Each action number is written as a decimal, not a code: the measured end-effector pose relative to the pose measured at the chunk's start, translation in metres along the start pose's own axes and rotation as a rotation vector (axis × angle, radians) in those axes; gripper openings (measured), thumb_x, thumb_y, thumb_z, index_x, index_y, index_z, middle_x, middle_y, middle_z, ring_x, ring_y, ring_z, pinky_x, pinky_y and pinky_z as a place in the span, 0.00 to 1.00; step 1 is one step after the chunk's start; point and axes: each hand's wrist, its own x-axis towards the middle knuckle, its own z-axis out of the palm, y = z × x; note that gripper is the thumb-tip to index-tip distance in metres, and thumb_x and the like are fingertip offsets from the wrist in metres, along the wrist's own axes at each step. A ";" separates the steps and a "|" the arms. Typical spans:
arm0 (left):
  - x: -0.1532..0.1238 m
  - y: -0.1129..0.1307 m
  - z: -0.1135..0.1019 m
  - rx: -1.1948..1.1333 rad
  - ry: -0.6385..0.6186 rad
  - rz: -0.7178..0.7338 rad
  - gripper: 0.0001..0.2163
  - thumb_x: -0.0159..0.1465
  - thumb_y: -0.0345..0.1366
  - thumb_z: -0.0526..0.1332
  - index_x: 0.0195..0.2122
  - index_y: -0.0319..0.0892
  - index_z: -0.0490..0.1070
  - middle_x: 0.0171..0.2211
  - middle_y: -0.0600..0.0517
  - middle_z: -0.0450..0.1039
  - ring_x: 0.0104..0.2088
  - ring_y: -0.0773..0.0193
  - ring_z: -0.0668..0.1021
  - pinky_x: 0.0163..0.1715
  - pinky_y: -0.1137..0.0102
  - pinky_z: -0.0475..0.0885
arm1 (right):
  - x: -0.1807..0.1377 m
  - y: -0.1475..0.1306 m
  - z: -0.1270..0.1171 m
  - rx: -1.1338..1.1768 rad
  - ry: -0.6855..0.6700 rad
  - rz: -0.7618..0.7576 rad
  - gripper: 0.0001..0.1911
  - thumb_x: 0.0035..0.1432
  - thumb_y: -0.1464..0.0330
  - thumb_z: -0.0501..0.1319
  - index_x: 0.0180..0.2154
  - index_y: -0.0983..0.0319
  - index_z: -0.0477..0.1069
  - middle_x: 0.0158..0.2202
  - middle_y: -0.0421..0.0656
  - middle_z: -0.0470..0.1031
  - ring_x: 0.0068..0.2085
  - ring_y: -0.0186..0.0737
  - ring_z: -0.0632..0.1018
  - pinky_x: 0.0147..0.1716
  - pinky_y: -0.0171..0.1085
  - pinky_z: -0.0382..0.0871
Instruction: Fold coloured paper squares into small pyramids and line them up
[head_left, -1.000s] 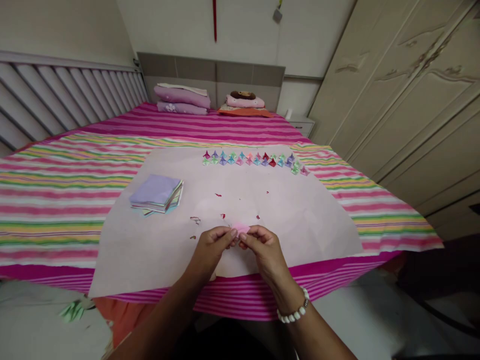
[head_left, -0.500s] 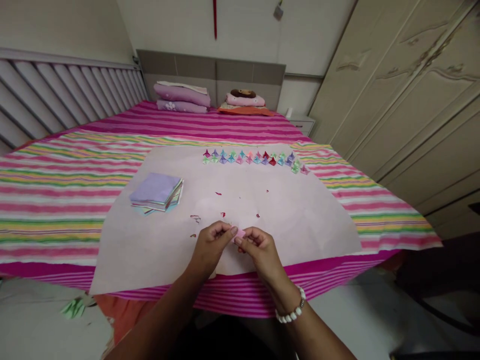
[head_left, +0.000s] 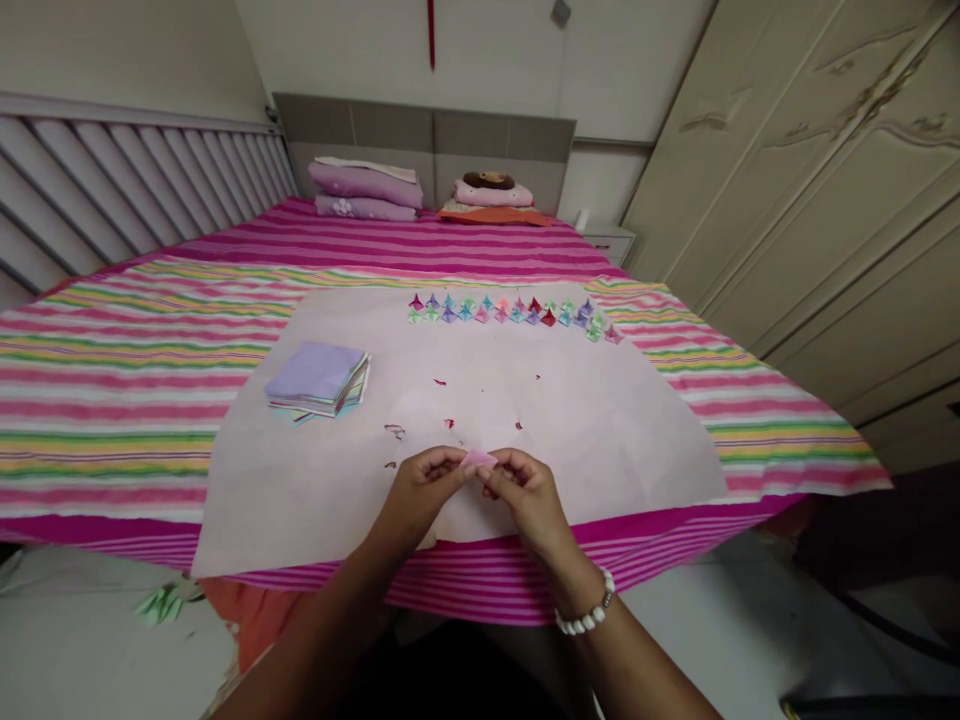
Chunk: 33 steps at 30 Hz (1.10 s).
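Note:
My left hand (head_left: 424, 490) and my right hand (head_left: 525, 492) meet over the near edge of a large pale paper sheet (head_left: 600, 420) spread on the bed. Both pinch a small folded pink paper (head_left: 478, 459) between fingertips. A white bead bracelet (head_left: 586, 615) sits on my right wrist. A stack of coloured paper squares (head_left: 319, 378), lilac on top, lies to the left. A row of several small folded paper shapes (head_left: 514, 314) in mixed colours runs along the sheet's far edge.
Small paper scraps (head_left: 392, 431) dot the sheet before my hands. The striped pink bedspread (head_left: 112, 390) covers the bed, with pillows (head_left: 367, 188) at the headboard. A cream wardrobe (head_left: 825, 180) stands at right. Green paper bits (head_left: 161, 603) lie on the floor at left.
The pink paper has been turned and pressed between my fingertips; my hands stay in nearly the same place. The view has shifted slightly.

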 end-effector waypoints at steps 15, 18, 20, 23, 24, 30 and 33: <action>-0.007 -0.002 -0.001 -0.234 -0.062 -0.017 0.10 0.52 0.36 0.70 0.35 0.40 0.78 0.27 0.50 0.80 0.27 0.67 0.78 0.31 0.72 0.73 | -0.006 -0.020 -0.002 -0.009 -0.062 -0.115 0.06 0.48 0.65 0.69 0.31 0.59 0.77 0.22 0.38 0.75 0.22 0.33 0.72 0.22 0.33 0.68; -0.010 0.003 -0.001 -0.197 -0.085 0.056 0.10 0.51 0.35 0.70 0.35 0.41 0.78 0.26 0.52 0.78 0.27 0.66 0.78 0.30 0.71 0.72 | -0.008 -0.021 -0.003 -0.045 -0.075 -0.141 0.05 0.50 0.66 0.68 0.32 0.59 0.77 0.23 0.38 0.75 0.23 0.33 0.73 0.24 0.34 0.68; -0.010 0.005 -0.002 -0.131 -0.059 0.097 0.09 0.51 0.35 0.70 0.34 0.42 0.79 0.24 0.53 0.76 0.26 0.68 0.75 0.28 0.72 0.70 | -0.008 -0.022 -0.003 -0.111 -0.079 -0.161 0.05 0.52 0.66 0.67 0.32 0.60 0.77 0.24 0.38 0.74 0.22 0.32 0.71 0.22 0.33 0.66; -0.009 0.007 -0.005 0.040 0.043 0.199 0.07 0.51 0.37 0.70 0.31 0.42 0.79 0.22 0.54 0.70 0.24 0.69 0.70 0.25 0.73 0.65 | -0.007 -0.023 -0.001 -0.241 -0.088 -0.247 0.04 0.55 0.66 0.65 0.32 0.60 0.76 0.26 0.38 0.70 0.25 0.33 0.69 0.25 0.34 0.64; -0.008 0.007 -0.006 0.096 0.078 0.237 0.06 0.51 0.37 0.69 0.29 0.42 0.79 0.23 0.54 0.69 0.25 0.69 0.69 0.25 0.73 0.64 | -0.007 -0.023 -0.001 -0.277 -0.092 -0.287 0.03 0.56 0.67 0.64 0.32 0.59 0.75 0.27 0.39 0.70 0.27 0.34 0.69 0.27 0.34 0.64; -0.006 0.013 -0.003 0.175 0.078 0.192 0.07 0.56 0.40 0.65 0.28 0.41 0.76 0.28 0.51 0.74 0.32 0.63 0.73 0.34 0.70 0.66 | -0.009 -0.022 0.002 -0.313 -0.149 -0.252 0.04 0.58 0.66 0.62 0.33 0.59 0.73 0.32 0.42 0.72 0.34 0.38 0.71 0.36 0.37 0.66; -0.006 0.016 -0.003 0.164 0.054 0.074 0.10 0.56 0.42 0.64 0.27 0.41 0.74 0.24 0.54 0.72 0.28 0.65 0.71 0.31 0.70 0.64 | -0.010 -0.021 0.002 -0.280 -0.159 -0.168 0.06 0.57 0.64 0.64 0.33 0.60 0.73 0.28 0.40 0.71 0.31 0.37 0.69 0.32 0.35 0.65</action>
